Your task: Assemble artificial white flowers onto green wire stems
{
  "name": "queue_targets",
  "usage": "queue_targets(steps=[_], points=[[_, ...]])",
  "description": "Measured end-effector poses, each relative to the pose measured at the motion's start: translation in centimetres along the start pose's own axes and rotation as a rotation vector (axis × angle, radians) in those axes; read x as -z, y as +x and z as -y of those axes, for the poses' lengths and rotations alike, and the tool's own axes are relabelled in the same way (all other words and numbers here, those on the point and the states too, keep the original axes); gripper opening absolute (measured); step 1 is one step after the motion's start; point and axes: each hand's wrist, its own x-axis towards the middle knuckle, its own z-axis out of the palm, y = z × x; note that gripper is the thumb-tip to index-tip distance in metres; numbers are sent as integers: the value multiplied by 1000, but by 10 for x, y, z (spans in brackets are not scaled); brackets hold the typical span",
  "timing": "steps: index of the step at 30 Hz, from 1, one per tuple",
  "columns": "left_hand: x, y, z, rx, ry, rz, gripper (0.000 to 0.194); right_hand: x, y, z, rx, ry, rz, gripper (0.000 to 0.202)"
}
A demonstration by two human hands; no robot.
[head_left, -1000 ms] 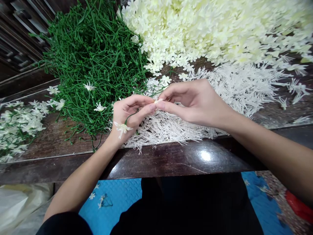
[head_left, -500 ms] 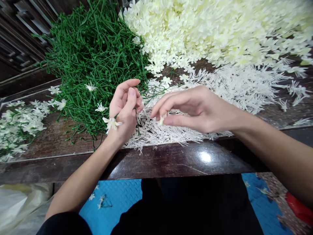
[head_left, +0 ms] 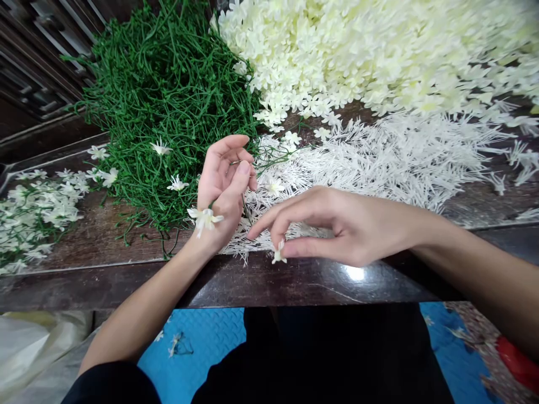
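My left hand (head_left: 225, 188), palm up with curled fingers, pinches a green stem (head_left: 246, 209) under its thumb. A white flower (head_left: 205, 220) on that stem rests against the wrist. To its right, my right hand (head_left: 320, 224) is palm down, thumb and finger closed on a small white flower (head_left: 278, 253) over the bench's front edge. Beneath and behind both hands lies a pile of white spiky pieces (head_left: 387, 157). Green stems (head_left: 168, 106) are heaped behind my left hand.
Cream petals (head_left: 357, 50) form a large heap at the back right. Finished-looking flower sprigs (head_left: 42, 207) lie at the far left of the dark wooden bench (head_left: 269, 280). Below is a blue mat (head_left: 210, 336), with a pale bag (head_left: 33, 348) at the lower left.
My right hand has moved down toward the bench's front edge with the small flower. My left hand has shifted slightly right, and another white flower now shows between the hands on the spiky pile.
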Motion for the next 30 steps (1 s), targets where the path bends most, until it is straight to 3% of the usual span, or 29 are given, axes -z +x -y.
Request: queue_targets(steps=[5, 11, 18, 23, 30], points=[[3, 2, 4, -124, -23, 64, 23, 9, 0, -1, 30, 94, -259, 6], [4, -4, -1, -118, 194, 192, 22, 15, 0, -2, 37, 92, -476, 11], [15, -4, 0, -203, 363, 291, 23, 12, -1, -2, 46, 36, -541, 13], [16, -1, -6, -323, 466, 389, 16, 14, 0, -4, 137, 4, -596, 13], [9, -5, -2, -524, 563, 353, 6, 14, 0, -2, 198, 36, -650, 11]])
